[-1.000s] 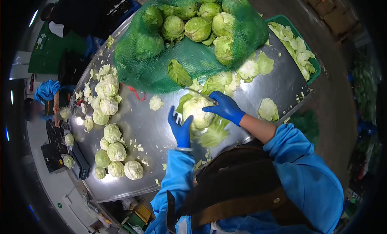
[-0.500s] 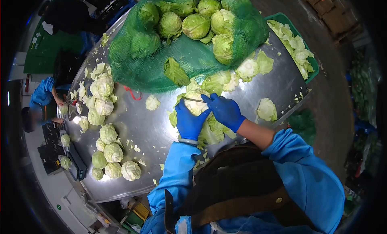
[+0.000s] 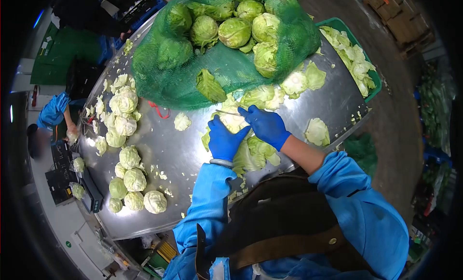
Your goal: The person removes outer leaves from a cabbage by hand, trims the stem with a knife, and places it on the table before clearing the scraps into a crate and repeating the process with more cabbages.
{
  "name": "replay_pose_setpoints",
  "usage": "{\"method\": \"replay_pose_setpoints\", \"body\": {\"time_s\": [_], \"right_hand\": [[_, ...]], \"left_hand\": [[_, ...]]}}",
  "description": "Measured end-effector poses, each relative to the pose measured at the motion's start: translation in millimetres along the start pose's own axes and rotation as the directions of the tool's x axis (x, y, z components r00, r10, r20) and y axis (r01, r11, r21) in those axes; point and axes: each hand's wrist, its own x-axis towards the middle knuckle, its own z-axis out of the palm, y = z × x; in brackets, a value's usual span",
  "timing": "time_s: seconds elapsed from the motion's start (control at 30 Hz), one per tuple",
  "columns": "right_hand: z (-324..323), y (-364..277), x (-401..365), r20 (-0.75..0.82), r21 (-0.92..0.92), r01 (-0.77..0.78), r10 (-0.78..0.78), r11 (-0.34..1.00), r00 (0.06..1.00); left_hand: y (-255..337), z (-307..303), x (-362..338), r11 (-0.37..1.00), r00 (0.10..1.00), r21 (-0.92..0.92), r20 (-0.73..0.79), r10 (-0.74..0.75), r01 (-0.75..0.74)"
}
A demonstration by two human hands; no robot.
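Observation:
A pale, trimmed cabbage (image 3: 231, 120) sits on the table in front of me, partly covered by my hands. My left hand (image 3: 225, 141), in a blue glove, grips its near left side. In my gloved right hand (image 3: 265, 127) is a knife (image 3: 227, 113), its thin blade lying across the top of the cabbage and its handle hidden in my fingers. Loose green leaves (image 3: 253, 154) are spread under and beside the cabbage. Just beyond it lie more cut leaves (image 3: 263, 95).
A green mesh bag (image 3: 183, 89) with several whole cabbages lies at the far side of the metal table (image 3: 193, 154). Trimmed cabbages (image 3: 134, 179) are grouped on the left. A green crate (image 3: 375, 87) holds leaves. At far left, a co-worker (image 3: 53, 113) stands near a scale (image 3: 90, 193).
Both my hands have shifted slightly left, and the knife blade has moved a little up and left over the cabbage. The co-worker's hands at far left have moved.

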Motion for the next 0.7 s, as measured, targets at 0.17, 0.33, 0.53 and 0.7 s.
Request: {"method": "replay_pose_setpoints", "body": {"time_s": [0.17, 0.33, 0.53, 0.7], "right_hand": [[-3.4, 5.0, -13.0, -0.040, -0.162, 0.035, -0.042, 0.986, 0.998], [-1.0, -4.1, -1.1, -0.065, -0.096, -0.007, 0.000, 0.995, 0.998], [31.6, 54.8, 50.6, -0.089, 0.321, -0.161, 0.199, 0.933, 0.976], [49.0, 53.5, 27.5, 0.083, 0.570, -0.442, 0.486, 0.693, 0.870]], "left_hand": [[0.8, -0.7, -1.7, 1.000, 1.000, 0.000, -0.002, -0.022, 0.022], [5.8, 2.7, -5.9, 0.999, 0.998, -0.016, -0.048, -0.050, 0.049], [11.5, 18.8, -38.9, 0.995, 0.991, 0.028, -0.090, 0.096, -0.094], [-53.2, 18.7, -52.8, 0.921, 0.959, -0.274, -0.144, 0.244, -0.276]]}}
